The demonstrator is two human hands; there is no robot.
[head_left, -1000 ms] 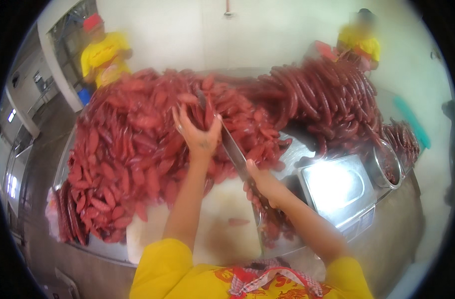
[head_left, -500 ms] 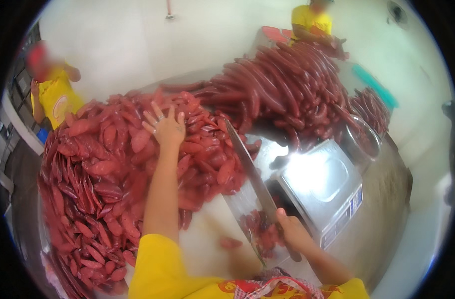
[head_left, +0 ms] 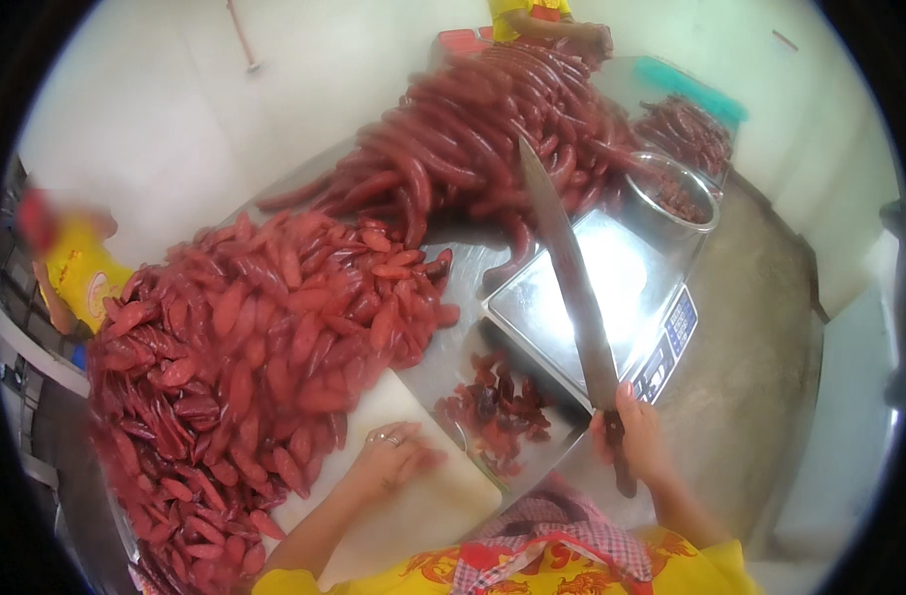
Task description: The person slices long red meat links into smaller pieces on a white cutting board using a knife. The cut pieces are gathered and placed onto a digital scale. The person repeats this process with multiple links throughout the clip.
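Observation:
My right hand (head_left: 639, 436) is wrapped round the dark handle of a long-bladed knife (head_left: 572, 268). Its blade points up and away over the metal-topped scale (head_left: 552, 312). On the white cutting board (head_left: 453, 491), my left hand (head_left: 389, 458) has its fingers closed on a small sausage piece (head_left: 432, 459), partly hidden by them. A large heap of slant-cut sausage slices (head_left: 245, 327) lies to the left and beyond that hand. Just right of the board are dark red sausage trimmings (head_left: 493, 407).
Whole long sausages (head_left: 473, 129) are piled farther back. A round metal bowl (head_left: 686, 223) with red bits stands behind the scale, with thin sausages (head_left: 686, 134) and a green tray (head_left: 691, 84) beyond. People in yellow shirts are at the far left (head_left: 81, 263) and far back (head_left: 532, 15).
My left hand has come back from atop the slice heap to the board and closed on the small piece. The knife is raised and swung right, over the scale. The view has shifted.

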